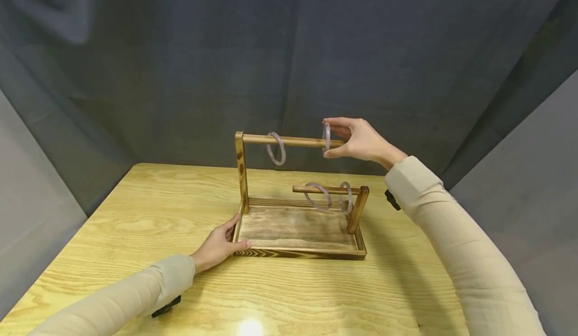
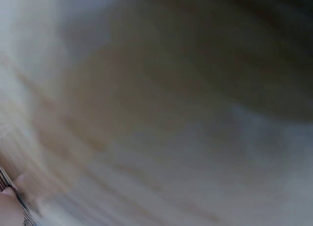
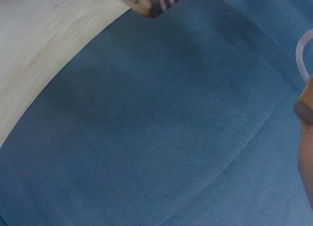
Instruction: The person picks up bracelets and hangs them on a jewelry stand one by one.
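Observation:
A brown wooden bangle stand (image 1: 302, 254) has a tray base and two rods at different heights. My right hand (image 1: 363, 140) pinches a pale lilac bangle (image 1: 327, 138) between thumb and fingers, around the upper rod (image 1: 300, 141) near its free right end. Farther left on that rod hangs another bangle (image 1: 283, 150). Two more, a tilted bangle (image 1: 329, 200) and an upright bangle (image 1: 350, 198), hang on the lower rod (image 1: 299, 189). My left hand (image 1: 215, 248) grips the tray's front left corner, thumb over the rim. The right wrist view catches the rod end (image 3: 303, 111) at its edge.
The stand rests on a light wood-grain table (image 1: 171, 215). Behind it hangs a dark grey cloth (image 1: 189, 75), with pale panels (image 1: 533, 185) at both sides. Most of the left wrist view is blurred.

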`<state>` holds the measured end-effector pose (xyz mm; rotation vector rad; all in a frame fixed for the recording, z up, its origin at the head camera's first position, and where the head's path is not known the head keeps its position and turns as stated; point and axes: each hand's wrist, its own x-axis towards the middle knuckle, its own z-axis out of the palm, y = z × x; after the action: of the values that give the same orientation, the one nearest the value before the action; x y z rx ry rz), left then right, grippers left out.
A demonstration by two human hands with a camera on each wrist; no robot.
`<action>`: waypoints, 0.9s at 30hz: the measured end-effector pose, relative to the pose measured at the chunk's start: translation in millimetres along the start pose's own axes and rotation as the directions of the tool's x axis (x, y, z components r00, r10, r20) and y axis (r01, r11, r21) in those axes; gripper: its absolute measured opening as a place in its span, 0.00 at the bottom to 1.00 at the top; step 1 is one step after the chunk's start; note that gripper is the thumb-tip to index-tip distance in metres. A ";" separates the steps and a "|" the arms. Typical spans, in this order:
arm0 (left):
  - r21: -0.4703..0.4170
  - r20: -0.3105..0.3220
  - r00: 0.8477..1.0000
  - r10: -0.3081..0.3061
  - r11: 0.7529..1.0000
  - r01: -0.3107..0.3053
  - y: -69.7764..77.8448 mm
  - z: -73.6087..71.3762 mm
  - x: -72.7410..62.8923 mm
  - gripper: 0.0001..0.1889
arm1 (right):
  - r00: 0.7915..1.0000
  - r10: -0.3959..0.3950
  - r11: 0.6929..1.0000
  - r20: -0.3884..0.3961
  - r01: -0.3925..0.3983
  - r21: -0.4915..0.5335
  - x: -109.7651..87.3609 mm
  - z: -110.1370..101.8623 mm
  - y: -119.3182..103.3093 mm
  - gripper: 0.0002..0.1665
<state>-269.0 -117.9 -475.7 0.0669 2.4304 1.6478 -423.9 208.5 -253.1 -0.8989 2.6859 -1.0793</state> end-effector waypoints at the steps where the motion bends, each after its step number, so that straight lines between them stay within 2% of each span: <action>1: -0.004 0.003 1.000 -0.001 1.000 0.001 -0.1 0.1 0.1 0.48 | 1.000 0.000 1.000 0.005 0.000 -0.002 0.6 0.8 -0.9 0.50; 13: -0.011 0.004 1.000 0.000 1.000 0.000 -0.9 2.1 -0.5 0.48 | 0.998 -0.026 0.997 0.060 0.030 -0.072 8.8 12.6 -6.7 0.49; 18: -0.006 -0.001 1.000 -0.001 1.000 0.001 1.4 -0.3 -1.3 0.48 | 0.995 -0.023 0.991 0.094 0.036 -0.130 11.0 16.0 -9.5 0.50; 27: -0.008 0.000 1.000 -0.004 1.000 0.004 -3.3 -1.8 -0.5 0.48 | 0.988 -0.005 0.988 0.152 0.029 -0.155 15.3 20.7 -11.3 0.51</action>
<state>-268.6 -120.9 -478.1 0.0605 2.4221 1.6551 -424.5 181.1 -259.2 -0.9872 2.6688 -0.7760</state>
